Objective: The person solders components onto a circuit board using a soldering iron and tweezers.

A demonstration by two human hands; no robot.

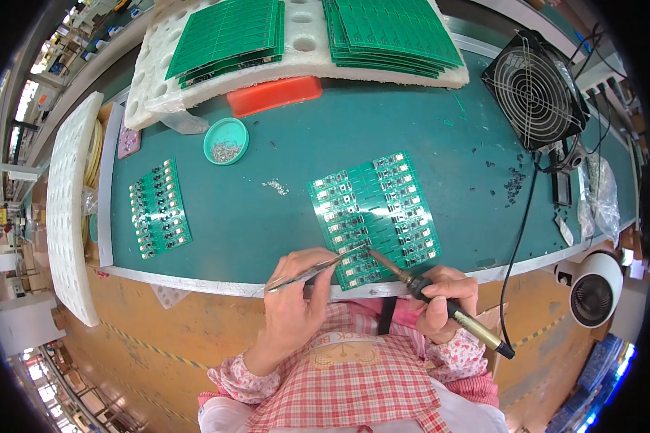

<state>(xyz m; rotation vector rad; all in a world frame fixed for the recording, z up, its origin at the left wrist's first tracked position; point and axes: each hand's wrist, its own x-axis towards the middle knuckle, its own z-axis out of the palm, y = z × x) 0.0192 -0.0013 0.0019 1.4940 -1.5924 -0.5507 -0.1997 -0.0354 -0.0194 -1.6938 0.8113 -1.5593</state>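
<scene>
A green circuit board panel (372, 209) with rows of small white and black parts lies at the front edge of the mat. My left hand (296, 296) is closed round a pair of metal tweezers (310, 273), whose tips touch down near the panel's lower middle. My right hand (446, 299) grips a soldering iron (414, 283); its tip meets the board right beside the tweezer tips. Whether the tweezers pinch a part is too small to make out. To the left rests a smaller populated board panel (159, 209).
A teal dish (226, 141) of tiny parts stands beyond a loose pile of bits (276, 187). White foam (303, 43) at the back carries stacked green boards (227, 36), with a red tray (274, 96) before it. A black fan (534, 94) and scattered black parts (514, 186) are right.
</scene>
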